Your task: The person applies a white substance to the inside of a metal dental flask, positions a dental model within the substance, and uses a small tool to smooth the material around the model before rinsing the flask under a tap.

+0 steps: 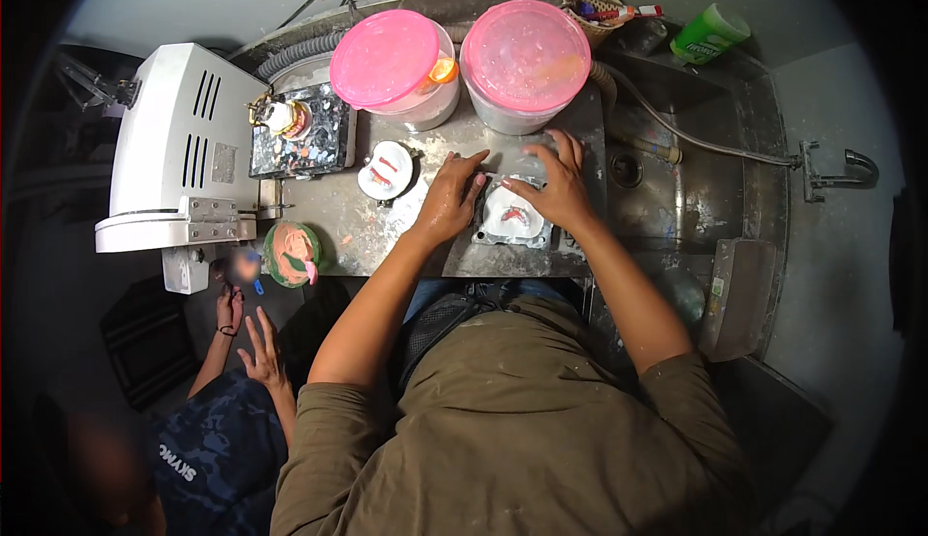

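A dental flask half [483, 239] filled with white plaster [508, 227] sits on the worktop in front of me, with a red, arch-shaped denture form [515, 214] in its middle. My left hand [452, 193] is at the flask's upper left corner, thumb and index finger apart. On the far right side of the flask is my right hand [559, 186], its thumb over the plaster's edge and its fingers spread. A small pale sliver shows between the hands; I cannot make out what it is. Farther left lies a round white plaster piece [385, 171] with red marks.
Two pink-lidded tubs [387, 57] [525, 57] stand at the back. A white machine [174, 140] and a speckled block [324, 135] are at left, near a green bowl [280, 270] of pink material. The sink [667, 198] is right. Another person's hand [263, 347] is at lower left.
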Tool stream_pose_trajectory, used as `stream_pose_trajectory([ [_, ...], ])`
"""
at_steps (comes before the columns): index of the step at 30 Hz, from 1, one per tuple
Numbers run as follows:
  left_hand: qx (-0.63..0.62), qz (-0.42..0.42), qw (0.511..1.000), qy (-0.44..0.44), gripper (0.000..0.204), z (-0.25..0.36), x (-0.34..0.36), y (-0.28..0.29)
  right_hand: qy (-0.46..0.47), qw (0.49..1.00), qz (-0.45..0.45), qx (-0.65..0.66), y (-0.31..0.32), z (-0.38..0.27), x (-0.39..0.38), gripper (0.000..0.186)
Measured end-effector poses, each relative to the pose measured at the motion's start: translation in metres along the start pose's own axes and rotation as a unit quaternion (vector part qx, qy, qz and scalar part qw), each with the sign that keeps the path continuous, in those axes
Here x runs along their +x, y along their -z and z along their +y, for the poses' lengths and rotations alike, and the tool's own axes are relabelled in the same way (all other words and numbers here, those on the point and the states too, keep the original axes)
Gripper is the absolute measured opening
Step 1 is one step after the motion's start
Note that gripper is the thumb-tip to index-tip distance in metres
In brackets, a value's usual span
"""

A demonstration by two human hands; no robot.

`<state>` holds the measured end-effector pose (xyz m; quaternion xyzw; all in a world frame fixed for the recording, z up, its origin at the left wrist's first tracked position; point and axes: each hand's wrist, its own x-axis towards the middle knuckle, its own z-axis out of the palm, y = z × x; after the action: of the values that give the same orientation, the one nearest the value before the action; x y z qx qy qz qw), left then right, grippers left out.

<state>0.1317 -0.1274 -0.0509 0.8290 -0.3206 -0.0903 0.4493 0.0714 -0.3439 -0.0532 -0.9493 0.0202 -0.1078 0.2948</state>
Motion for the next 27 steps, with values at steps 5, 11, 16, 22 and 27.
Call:
stream_pose_trajectory([
  [5,-0.013,-0.016,0.999,0.033,0.037,0.003,0.004,-0.003,-0.005,0.995,-0.006,0.101,-0.005,0.009,-0.006,0.027],
  [11,-0.014,-0.015,0.999,0.034,0.038,0.005,0.006,-0.005,-0.101,0.984,-0.085,0.122,-0.006,0.012,0.008,0.024],
  [16,-0.004,-0.009,0.999,0.035,0.038,0.007,0.007,-0.003,-0.16,0.967,-0.157,0.124,-0.005,0.008,0.028,0.025],
  [22,-0.009,-0.027,0.999,0.044,0.036,0.017,0.015,-0.001,-0.214,0.941,-0.205,0.161,-0.011,0.018,0.037,0.025],
  [27,-0.008,-0.036,0.999,0.04,0.035,0.013,0.017,-0.001,-0.246,0.925,-0.18,0.225,0.006,0.019,0.037,0.027],
])
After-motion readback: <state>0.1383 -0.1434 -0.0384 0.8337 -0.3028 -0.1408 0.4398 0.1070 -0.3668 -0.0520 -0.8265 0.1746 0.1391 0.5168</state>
